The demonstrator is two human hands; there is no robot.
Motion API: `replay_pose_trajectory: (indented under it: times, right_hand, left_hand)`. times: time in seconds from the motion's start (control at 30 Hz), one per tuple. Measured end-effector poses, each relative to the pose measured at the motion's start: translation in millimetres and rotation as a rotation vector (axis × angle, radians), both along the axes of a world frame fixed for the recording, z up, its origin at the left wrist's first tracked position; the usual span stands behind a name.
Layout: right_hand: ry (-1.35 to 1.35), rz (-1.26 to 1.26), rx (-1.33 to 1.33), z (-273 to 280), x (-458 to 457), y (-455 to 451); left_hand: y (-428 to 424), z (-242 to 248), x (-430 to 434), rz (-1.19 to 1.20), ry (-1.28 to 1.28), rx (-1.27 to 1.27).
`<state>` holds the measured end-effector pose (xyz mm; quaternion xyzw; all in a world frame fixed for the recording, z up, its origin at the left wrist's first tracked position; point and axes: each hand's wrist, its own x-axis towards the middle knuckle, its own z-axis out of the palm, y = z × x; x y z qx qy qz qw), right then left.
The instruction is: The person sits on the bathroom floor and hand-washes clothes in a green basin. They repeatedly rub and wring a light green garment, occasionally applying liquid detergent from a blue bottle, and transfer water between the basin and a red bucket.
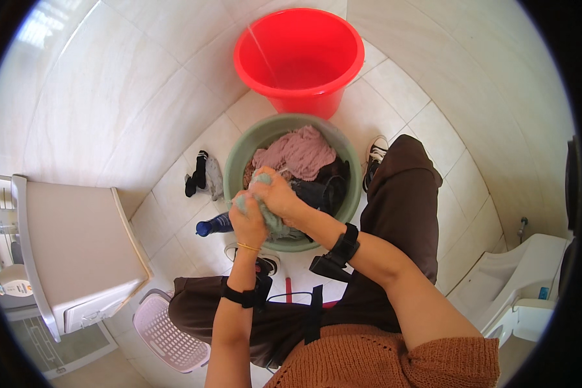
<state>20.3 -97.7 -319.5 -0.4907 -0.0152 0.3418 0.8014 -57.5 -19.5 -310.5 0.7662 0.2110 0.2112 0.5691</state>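
Both of my hands grip a wet, grey-green cloth over the left part of a round green basin (pixel 234 160). My left hand (pixel 248 218) is closed on the cloth at the basin's left edge. My right hand (pixel 275 194) is closed on it just above and to the right, close beside the left. The grey-green cloth (pixel 276 224) hangs from my hands down into the basin. A pink textured cloth (pixel 303 150) lies heaped in the basin, with dark garments (pixel 320 191) below and to its right. The parts of the cloth inside my fists are hidden.
A large red tub (pixel 300 92) stands beyond the basin. Black and grey socks (pixel 206 174) and a blue bottle (pixel 214 225) lie on the tiled floor at left. A lilac plastic basket (pixel 169 332) and a white cabinet (pixel 85 242) stand nearer, at left.
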Motion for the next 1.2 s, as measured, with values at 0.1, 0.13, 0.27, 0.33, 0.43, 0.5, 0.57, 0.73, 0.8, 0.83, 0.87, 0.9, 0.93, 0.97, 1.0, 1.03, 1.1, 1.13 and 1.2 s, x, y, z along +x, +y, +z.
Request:
replay_pose_trajectory:
  times: [0.1, 0.13, 0.27, 0.33, 0.43, 0.5, 0.57, 0.73, 0.8, 0.83, 0.87, 0.9, 0.93, 0.97, 1.0, 1.03, 1.1, 1.13, 1.2]
  right_hand:
    - [-0.428, -0.042, -0.225, 15.8, -7.2, -4.2]
    - [-0.537, 0.003, -0.275, 18.2, -13.8, -6.3]
    - [-0.962, 0.445, -0.469, 13.7, -50.6, -22.1]
    - [-0.911, 0.366, -0.462, 6.2, -60.3, -27.9]
    - [-0.207, -0.004, -0.338, -11.6, -48.1, -34.2]
    - [0.485, -0.034, -0.204, -28.2, -23.4, -37.8]
    - [0.544, -0.018, -0.045, -46.2, -4.0, -38.3]
    - [-0.084, 0.278, 0.065, -82.9, 7.1, -34.4]
    - [0.215, 0.19, 0.266, -87.3, -2.2, -30.2]
    - [0.362, 0.135, 0.361, -86.8, -7.5, -28.0]
    - [0.483, 0.045, 0.274, -84.5, -12.3, -26.4]
    - [0.637, -0.102, 0.136, -80.9, -16.3, -25.5]
    - [0.53, -0.07, 0.074, -75.6, -19.4, -24.6]
    - [0.454, -0.092, -0.038, -69.6, -21.0, -24.6]
    - [0.343, -0.106, -0.082, -62.7, -21.9, -25.3]
    - [0.224, -0.034, -0.217, -55.0, -21.4, -26.3]
    - [-0.083, 0.121, -0.38, -37.6, -18.2, -29.0]
    - [-0.12, 0.118, -0.27, -28.4, -16.3, -31.7]
    - [-0.37, 0.187, -0.21, -8.5, -12.3, -35.1]
  left_hand:
    - [19.0, -26.0, 2.4, 0.104, 0.111, -0.526]
    - [27.2, -30.7, 2.5, 0.108, 0.18, -0.728]
    - [54.2, -32.8, 3.9, -0.322, 0.296, -1.242]
    - [54.4, -27.9, 6.3, -0.31, 0.275, -1.249]
    - [31.5, -15.0, 4.4, -0.077, 0.356, -0.748]
    - [7.2, -2.8, 2.8, -0.167, 0.221, -0.429]
    - [-16.9, 15.0, -6.7, -0.308, 0.145, -0.102]
    - [-55.5, 35.6, -13.2, -0.272, 0.206, 0.177]
    - [-54.4, 18.9, -6.6, -0.154, 0.11, 0.242]
    - [-50.4, 5.1, -2.9, -0.114, 0.131, 0.235]
    - [-44.4, -10.2, -1.9, -0.08, 0.162, 0.218]
    - [-37.6, -26.7, -2.7, -0.043, 0.203, 0.196]
    - [-27.0, -43.2, 0.1, 0.0, 0.19, 0.184]
    - [-14.5, -57.2, 2.2, 0.048, 0.185, 0.166]
    - [-2.7, -68.3, 4.2, 0.107, 0.224, 0.124]
    - [9.9, -74.6, 4.1, 0.066, 0.268, -0.15]
    - [29.1, -74.4, 1.7, 0.032, 0.472, -0.722]
    - [33.2, -69.8, 0.1, 0.016, 0.501, -0.892]
    - [42.0, -52.2, 3.4, -0.019, 0.556, -1.048]
